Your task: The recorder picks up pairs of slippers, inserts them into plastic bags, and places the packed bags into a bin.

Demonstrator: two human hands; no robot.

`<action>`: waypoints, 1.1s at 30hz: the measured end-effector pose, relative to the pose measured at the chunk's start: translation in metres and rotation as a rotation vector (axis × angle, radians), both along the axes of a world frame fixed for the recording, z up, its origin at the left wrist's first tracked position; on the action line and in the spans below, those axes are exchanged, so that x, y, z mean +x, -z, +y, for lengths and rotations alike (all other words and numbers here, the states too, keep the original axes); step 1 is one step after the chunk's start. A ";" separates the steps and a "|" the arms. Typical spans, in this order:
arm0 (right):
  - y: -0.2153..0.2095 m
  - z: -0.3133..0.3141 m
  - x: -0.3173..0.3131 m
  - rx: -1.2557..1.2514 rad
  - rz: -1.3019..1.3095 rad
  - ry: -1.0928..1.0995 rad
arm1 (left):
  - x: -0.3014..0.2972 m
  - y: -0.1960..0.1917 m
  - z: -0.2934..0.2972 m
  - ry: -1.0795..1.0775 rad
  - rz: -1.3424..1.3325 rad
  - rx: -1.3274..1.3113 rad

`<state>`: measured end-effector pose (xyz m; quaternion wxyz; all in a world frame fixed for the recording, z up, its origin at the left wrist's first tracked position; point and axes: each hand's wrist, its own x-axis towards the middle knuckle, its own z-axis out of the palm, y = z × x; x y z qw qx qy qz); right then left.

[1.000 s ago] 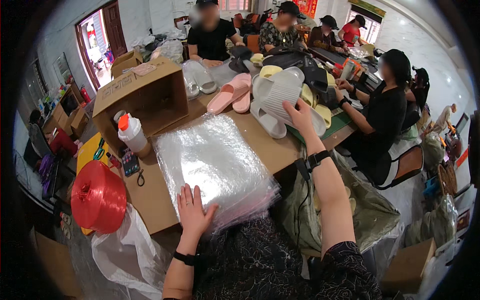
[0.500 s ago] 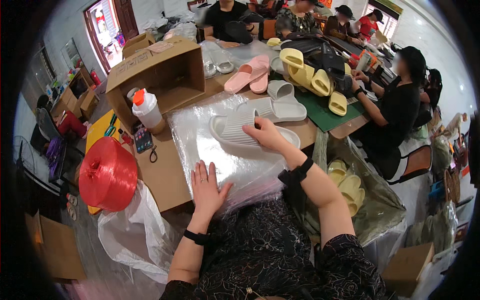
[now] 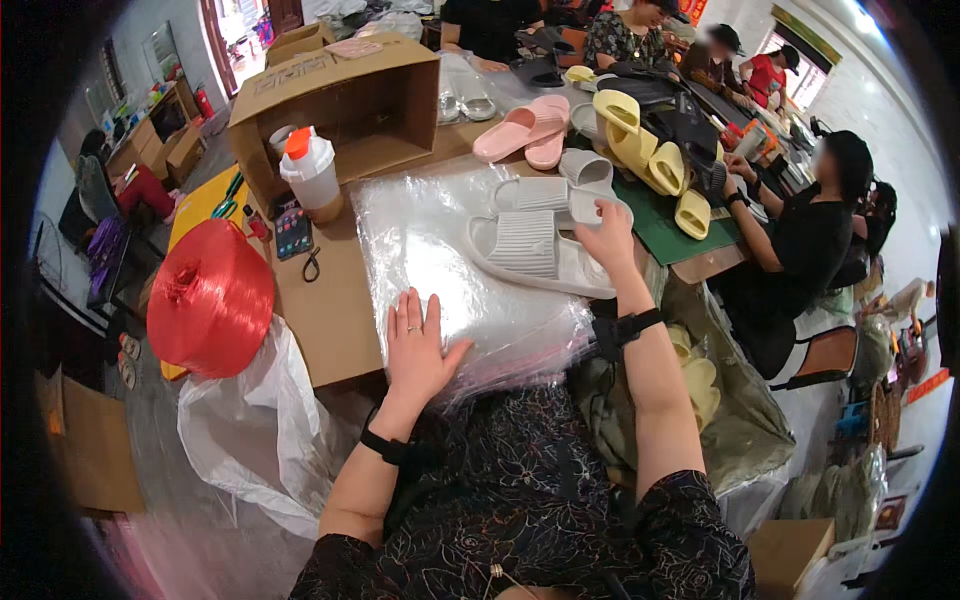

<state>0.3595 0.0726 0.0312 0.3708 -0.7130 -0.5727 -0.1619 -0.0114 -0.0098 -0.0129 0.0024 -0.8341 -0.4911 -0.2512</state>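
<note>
My left hand (image 3: pixel 418 348) lies flat, fingers spread, on the near edge of a stack of clear plastic bags (image 3: pixel 410 220). On the stack's right side rests a grey ribbed slide slipper (image 3: pixel 526 245), sole down. Just behind it lies a second grey slipper (image 3: pixel 530 193). Over the right end of these slippers hovers my right hand (image 3: pixel 608 240), thumb and forefinger apart with nothing visible between them. Whether its fingertips touch a slipper I cannot tell. Another grey slipper (image 3: pixel 588 170) sits beyond that hand.
Pink slippers (image 3: pixel 520 132) and yellow slippers (image 3: pixel 640 140) lie farther back. An open cardboard box (image 3: pixel 330 95), a bottle with an orange cap (image 3: pixel 310 175), a phone (image 3: pixel 293 232) and a red twine roll (image 3: pixel 212 298) are on the left. A co-worker (image 3: pixel 800 230) sits at the right.
My right hand has let go of the nearer grey slipper and moved right and back. That slipper now lies on the bags. My left hand stays on the stack.
</note>
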 end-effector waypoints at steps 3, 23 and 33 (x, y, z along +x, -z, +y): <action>-0.002 0.016 -0.006 -0.385 -0.055 -0.189 | -0.004 0.003 0.001 -0.006 0.003 -0.005; -0.073 -0.009 -0.090 -0.245 0.127 -0.306 | -0.016 -0.022 0.024 0.069 0.149 -0.179; -0.009 -0.035 -0.137 -0.328 0.049 -0.701 | -0.019 -0.013 0.026 0.142 0.058 -0.250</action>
